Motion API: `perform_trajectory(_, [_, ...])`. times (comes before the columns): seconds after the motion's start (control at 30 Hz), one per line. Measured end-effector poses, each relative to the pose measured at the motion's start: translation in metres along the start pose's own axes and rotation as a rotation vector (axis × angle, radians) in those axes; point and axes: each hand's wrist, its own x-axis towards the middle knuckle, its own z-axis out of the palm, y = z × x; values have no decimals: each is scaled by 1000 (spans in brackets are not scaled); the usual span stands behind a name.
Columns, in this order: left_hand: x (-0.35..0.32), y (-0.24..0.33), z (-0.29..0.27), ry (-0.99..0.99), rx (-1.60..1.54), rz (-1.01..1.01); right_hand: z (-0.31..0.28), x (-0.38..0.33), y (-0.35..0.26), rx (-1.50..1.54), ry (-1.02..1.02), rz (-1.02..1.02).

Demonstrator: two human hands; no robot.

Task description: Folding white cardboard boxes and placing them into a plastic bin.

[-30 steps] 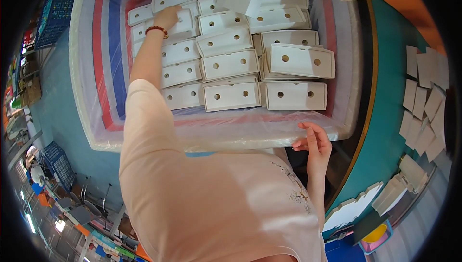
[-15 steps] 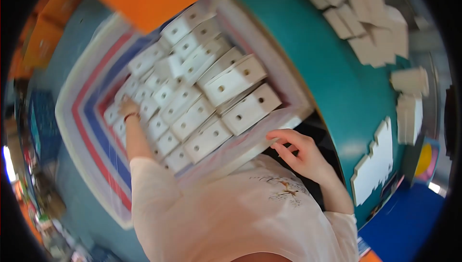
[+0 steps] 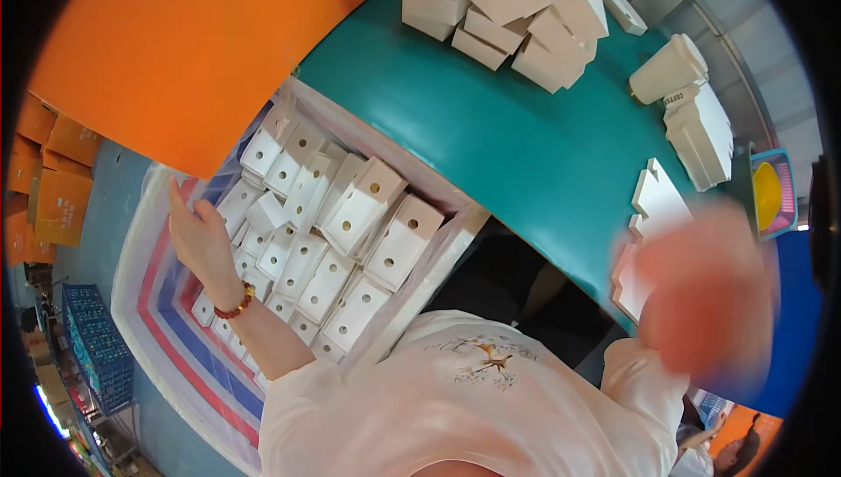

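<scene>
Boxes (image 3: 299, 267) lie in rows inside the striped bag (image 3: 156, 293) — presumably to save room. The left hand (image 3: 203, 247) hangs over its edge, thumb parted from fingers, nothing visibly pinched. The right hand (image 3: 701, 293) blurs beside white card (image 3: 657, 201); its fingers cannot be told. Green table (image 3: 517, 175) bears a loose pile (image 3: 504, 21) — around are blue floor (image 3: 171, 420), crate (image 3: 96, 346), orange panel (image 3: 201, 48).

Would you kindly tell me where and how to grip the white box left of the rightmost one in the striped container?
Probably pinch the white box by its long edges, from above: its two-holed face is uncovered and seems raised, while neighbouring boxes crowd its sides.
</scene>
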Motion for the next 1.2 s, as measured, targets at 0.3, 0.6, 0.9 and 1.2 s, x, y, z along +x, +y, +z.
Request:
perform_trajectory(0.3, [-85,207,75,-990,-1118,200,53,21,215,-344,45,213])
perform_trajectory(0.6, [-110,323,150,-771,-944,73,-12,-4,173,-115,150,535])
perform_trajectory(0.9, [-107,357,162,-615,-738,-19,27,-90,215,-280,-252,333])
perform_trajectory(1.2, [-103,351,166,-656,-750,-10,29,1,246,-598,-126,186])
